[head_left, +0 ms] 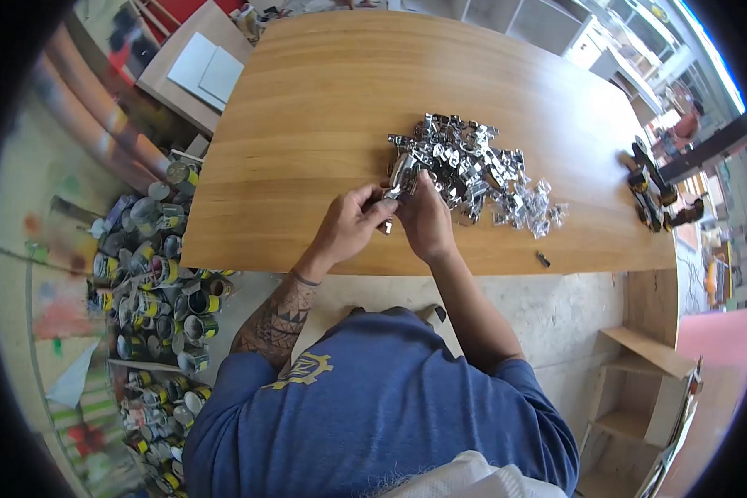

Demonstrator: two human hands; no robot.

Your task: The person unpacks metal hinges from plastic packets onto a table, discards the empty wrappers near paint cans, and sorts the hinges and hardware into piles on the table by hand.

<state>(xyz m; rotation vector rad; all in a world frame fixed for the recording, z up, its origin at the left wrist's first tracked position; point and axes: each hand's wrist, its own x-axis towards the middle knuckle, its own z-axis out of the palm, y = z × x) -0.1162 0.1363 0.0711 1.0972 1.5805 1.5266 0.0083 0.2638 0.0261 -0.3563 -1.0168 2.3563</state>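
At the near edge of a heap of shiny metal cabinet hinges point(465, 158), my two hands meet over the wooden table. My left hand point(349, 224) is closed, its thumb and fingers pinching a metal hinge point(402, 174). My right hand point(426, 222) is closed around the other side of the same hinge, thumb pointing up toward the heap. Its fingers are partly hidden behind the hand. A small bit of metal shows just below my left fingertips. Small clear plastic bags point(533, 207) lie against the heap's right side.
A small dark object point(543, 259) lies near the front edge of the table point(307, 108). Dark power tools point(651, 187) stand at its right end. Many used paint cans point(153, 282) crowd the floor at left. A wooden shelf unit point(631, 407) is at lower right. A person point(687, 124) appears farther off.
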